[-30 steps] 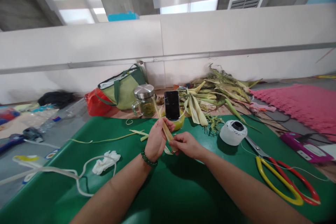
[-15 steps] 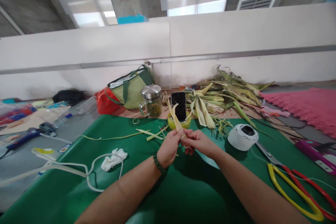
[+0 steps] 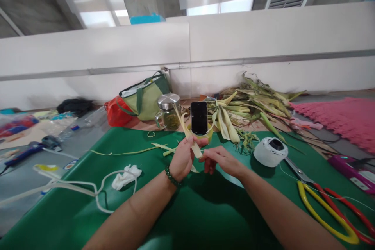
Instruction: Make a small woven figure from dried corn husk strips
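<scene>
My left hand (image 3: 182,159) is closed around a pale corn husk (image 3: 195,149), its thumb pressed on the front. The husk's narrow, curling tips point up and away; its wide cut end faces me. My right hand (image 3: 218,160) has its fingers curled, thumb and forefinger pinched at the edge of that wide end. A smaller pale strip shows below my left fingers. Just beyond my hands, a black phone (image 3: 199,118) stands upright in a yellow-green holder (image 3: 205,139). Cut husk strips (image 3: 164,148) lie on the green mat (image 3: 205,211) to the left.
A lidded glass jar (image 3: 170,113) and a green bag (image 3: 145,101) stand behind. Heaped husks (image 3: 254,101) lie at the back right. On the right are a white roll (image 3: 268,156) and large scissors (image 3: 325,203); on the left, crumpled tissue (image 3: 126,177) and white cord (image 3: 98,193).
My left hand has shifted slightly left with the husk, which now leans further left. My right hand has drawn apart from the left, down to the husk's wide end.
</scene>
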Motion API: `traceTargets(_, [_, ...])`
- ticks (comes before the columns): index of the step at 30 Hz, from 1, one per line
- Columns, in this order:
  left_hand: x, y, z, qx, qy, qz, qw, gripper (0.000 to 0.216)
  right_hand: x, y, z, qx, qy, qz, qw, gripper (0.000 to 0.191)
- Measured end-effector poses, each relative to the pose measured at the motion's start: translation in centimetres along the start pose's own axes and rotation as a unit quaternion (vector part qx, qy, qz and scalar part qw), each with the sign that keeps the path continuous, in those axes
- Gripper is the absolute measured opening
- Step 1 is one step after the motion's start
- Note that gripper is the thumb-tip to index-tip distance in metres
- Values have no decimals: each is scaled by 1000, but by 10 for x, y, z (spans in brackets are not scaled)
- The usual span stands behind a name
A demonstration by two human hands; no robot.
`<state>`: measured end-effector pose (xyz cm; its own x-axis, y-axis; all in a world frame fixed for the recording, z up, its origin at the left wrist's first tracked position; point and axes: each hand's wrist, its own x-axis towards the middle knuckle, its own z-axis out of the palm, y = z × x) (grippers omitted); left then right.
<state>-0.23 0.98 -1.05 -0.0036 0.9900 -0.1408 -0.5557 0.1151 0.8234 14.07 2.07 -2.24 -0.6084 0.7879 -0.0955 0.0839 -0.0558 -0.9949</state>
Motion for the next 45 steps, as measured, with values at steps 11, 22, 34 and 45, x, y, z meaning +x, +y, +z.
traceTargets(11, [-2, 5, 1, 0, -33, -40, 999, 27, -1, -5, 1, 30, -17, -1, 999, 47])
traceTargets(22, [-6, 15, 6, -33, -81, 3, 996, 21, -2, -3, 3, -4, -10, -76, 997, 31])
traceTargets(34, [4, 12, 5, -40, 53, -97, 993, 21, -8, -6, 11, -118, 53, -117, 985, 23])
traceTargets(45, [1, -1, 0, 37, -8, -67, 997, 14, -3, 7, 10, -258, 170, -248, 918, 22])
